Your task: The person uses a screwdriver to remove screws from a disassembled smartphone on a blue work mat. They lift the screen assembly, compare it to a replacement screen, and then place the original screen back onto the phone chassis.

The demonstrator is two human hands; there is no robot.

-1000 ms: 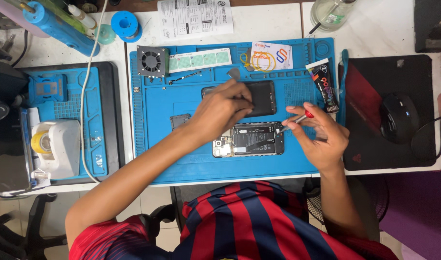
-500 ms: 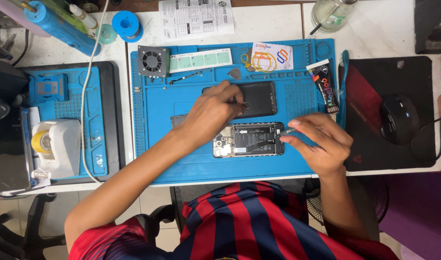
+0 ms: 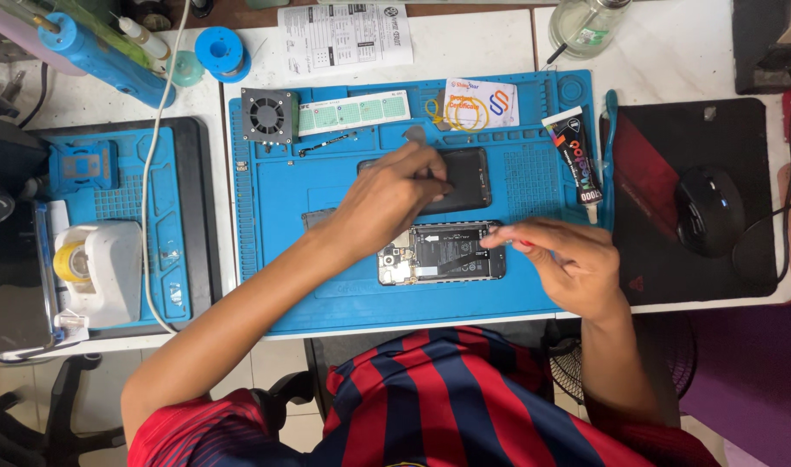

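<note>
Left hand (image 3: 387,203) lies across the black panel (image 3: 469,177), grip unclear. Right hand (image 3: 560,259) pinches a red-tipped tool (image 3: 523,244) over the opened phone (image 3: 439,253), just below left hand, on blue mat (image 3: 534,285).

Single head cam, straight-down over blue work mat (image 3: 274,259), approx. arm's-length, maybe higher.
</note>
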